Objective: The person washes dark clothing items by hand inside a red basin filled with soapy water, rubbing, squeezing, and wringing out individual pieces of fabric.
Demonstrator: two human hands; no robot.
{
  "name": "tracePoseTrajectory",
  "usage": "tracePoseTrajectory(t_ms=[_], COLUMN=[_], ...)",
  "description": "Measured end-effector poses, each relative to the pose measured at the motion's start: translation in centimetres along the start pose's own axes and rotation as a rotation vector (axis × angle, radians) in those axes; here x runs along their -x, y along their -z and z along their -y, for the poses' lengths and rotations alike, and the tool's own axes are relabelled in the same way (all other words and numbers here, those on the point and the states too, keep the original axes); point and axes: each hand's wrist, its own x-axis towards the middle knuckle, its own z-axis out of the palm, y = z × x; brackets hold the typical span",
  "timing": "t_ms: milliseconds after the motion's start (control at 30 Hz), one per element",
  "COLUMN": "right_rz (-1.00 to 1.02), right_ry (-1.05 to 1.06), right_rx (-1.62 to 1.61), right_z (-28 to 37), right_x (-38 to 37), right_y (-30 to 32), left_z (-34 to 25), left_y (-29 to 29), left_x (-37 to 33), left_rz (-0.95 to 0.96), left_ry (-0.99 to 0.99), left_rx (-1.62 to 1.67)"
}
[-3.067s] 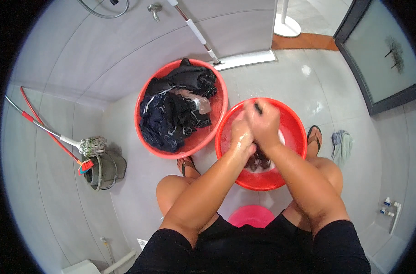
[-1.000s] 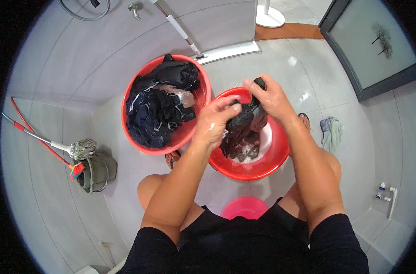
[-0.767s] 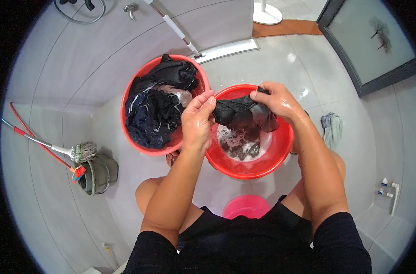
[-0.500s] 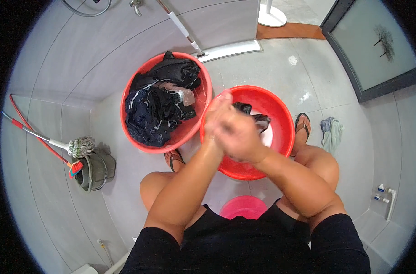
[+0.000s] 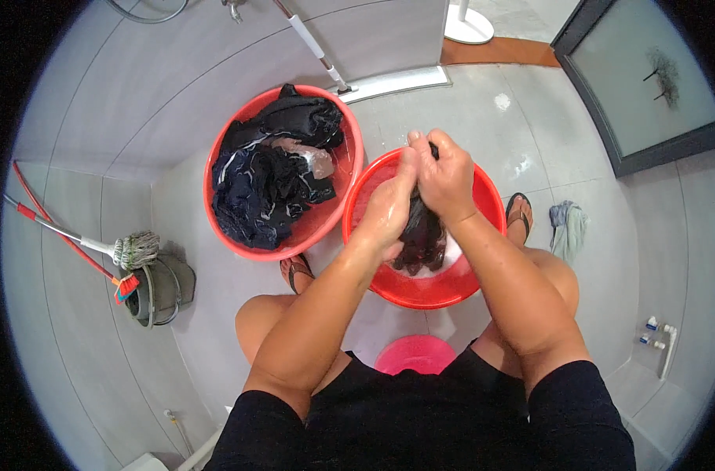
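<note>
The dark cloth [image 5: 424, 239] is bunched between the two hands over the right-hand red basin [image 5: 424, 297], its loose end hanging toward the near side by the white foam [image 5: 452, 251]. The hands look wet, so the cloth could slide out of the grip and splash suds over the rim. If the forearms pushed hard on the basin, it might shift on the tiled floor [image 5: 483, 110], where any spilled suds would be slippery under the flip-flops.

The right hand [image 5: 449, 177] is clenched around the upper part of the cloth, with a dark tip poking out at its far side. The left hand [image 5: 389, 208] presses against it from the left, fingers pointing far; with its palm hidden, I cannot tell how tightly it grips. Both forearms angle inward from the near edge, elbows bent and spread above the knees.

To the left, the bigger tub [image 5: 357, 157] of dark clothes [image 5: 271, 188] stands close beside the basin.
</note>
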Motion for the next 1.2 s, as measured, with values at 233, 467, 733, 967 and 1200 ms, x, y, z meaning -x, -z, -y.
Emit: tracePoseTrajectory(t_ms=[233,467,733,967,1200], right_rz=[0.612,0.653,0.165,0.003,0.076], right_ry=[-0.159,-0.366,0.480,0.056,-0.154], right_rx=[-0.146,-0.274,-0.209,-0.159,-0.033], right_z=[0.6,-1.2,4.2,1.3,-1.4], right_x=[-4.0,-3.5,5.7,2.3,-0.2], right_y=[5.5,6.4,-1.7,-2.0,0.5], left_z=[-3.4,-1.4,1.5,0.4,-0.1], left_y=[3.0,3.3,5.4,-1.2,-3.4], left_x=[1.5,0.6,-2.1,-0.2,0.9], left_rz=[0.016,-0.084,-0.070,-0.304,-0.241], left_ry=[-0.530,-0.446,-0.362,-0.175,0.033], left_rx=[-0.884,-0.225,0.162,0.181,-0.128])
